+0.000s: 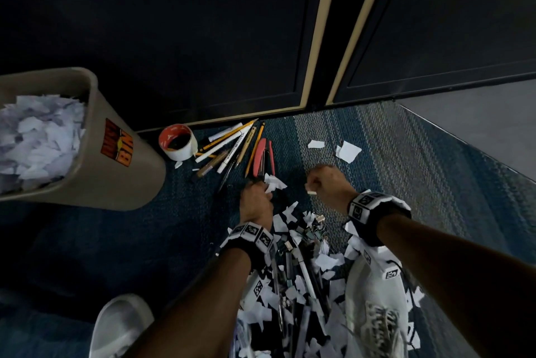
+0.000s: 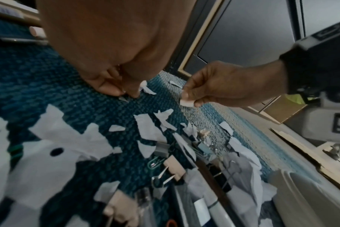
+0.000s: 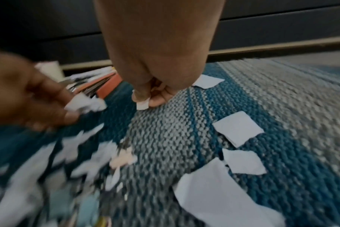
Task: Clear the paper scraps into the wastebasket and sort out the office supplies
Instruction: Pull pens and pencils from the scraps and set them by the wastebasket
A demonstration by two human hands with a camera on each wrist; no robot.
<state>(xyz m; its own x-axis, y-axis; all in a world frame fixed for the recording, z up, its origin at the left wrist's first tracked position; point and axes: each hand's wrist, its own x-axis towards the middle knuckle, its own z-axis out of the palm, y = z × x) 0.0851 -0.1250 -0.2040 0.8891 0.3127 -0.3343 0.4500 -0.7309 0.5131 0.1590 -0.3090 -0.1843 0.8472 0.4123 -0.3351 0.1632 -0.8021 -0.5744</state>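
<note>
Both hands are pinching paper scraps off the carpet: left hand [image 1: 256, 201] gripping a scrap [image 1: 272, 182], right hand [image 1: 327, 185] nipping a small piece [image 1: 311, 192].
Keep collecting several scraps per trip (pens stay put) before carrying them to the wastebasket [image 1: 116, 180], standing well to the left.

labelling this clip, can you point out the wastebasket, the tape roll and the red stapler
wastebasket [image 1: 95, 114], head view, on its tan side wall
tape roll [image 1: 182, 151], head view, on its white outer side
red stapler [image 1: 259, 159], head view, on its red top arm

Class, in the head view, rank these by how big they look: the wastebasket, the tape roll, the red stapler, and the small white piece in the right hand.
1. wastebasket
2. tape roll and red stapler: too alike to rank
3. small white piece, pinched in the right hand
</note>
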